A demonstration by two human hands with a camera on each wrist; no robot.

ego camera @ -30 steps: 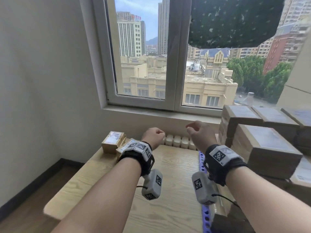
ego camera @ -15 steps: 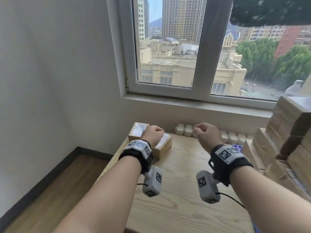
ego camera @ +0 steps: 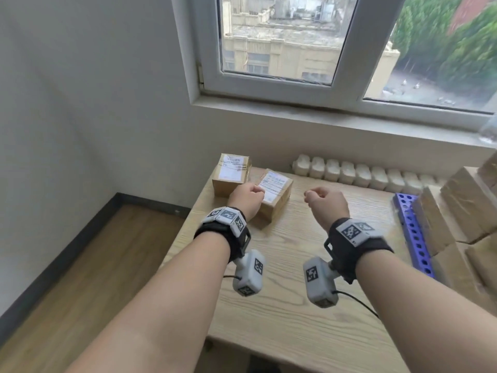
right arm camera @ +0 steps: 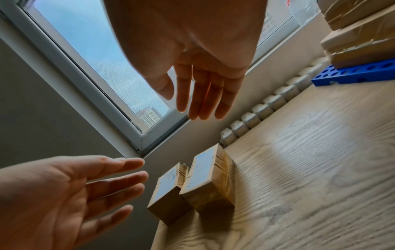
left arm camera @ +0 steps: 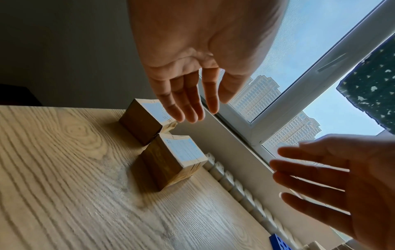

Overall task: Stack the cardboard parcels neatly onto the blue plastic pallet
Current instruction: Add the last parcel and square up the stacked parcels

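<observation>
Two small cardboard parcels with white labels sit side by side at the table's far left corner: the far parcel (ego camera: 231, 175) (left arm camera: 147, 121) (right arm camera: 169, 191) and the near parcel (ego camera: 275, 192) (left arm camera: 173, 160) (right arm camera: 211, 182). My left hand (ego camera: 246, 197) (left arm camera: 188, 108) hovers just above the near parcel, fingers straight, holding nothing. To its right my right hand (ego camera: 325, 200) (right arm camera: 203, 104) hangs over bare table, open and empty too. The blue pallet (ego camera: 411, 232) (right arm camera: 352, 74) lies at the table's right, bearing several stacked parcels (ego camera: 443, 211) (right arm camera: 359, 33).
The wooden table (ego camera: 282, 305) stands against a wall under a window (ego camera: 282, 49). A white ribbed radiator (ego camera: 357, 175) runs along the table's back edge. To the left the table drops off to a wooden floor (ego camera: 80, 278).
The head view has swung left and down, bringing the two loose parcels toward the middle. Both hands have moved left with it, toward those parcels, and remain empty.
</observation>
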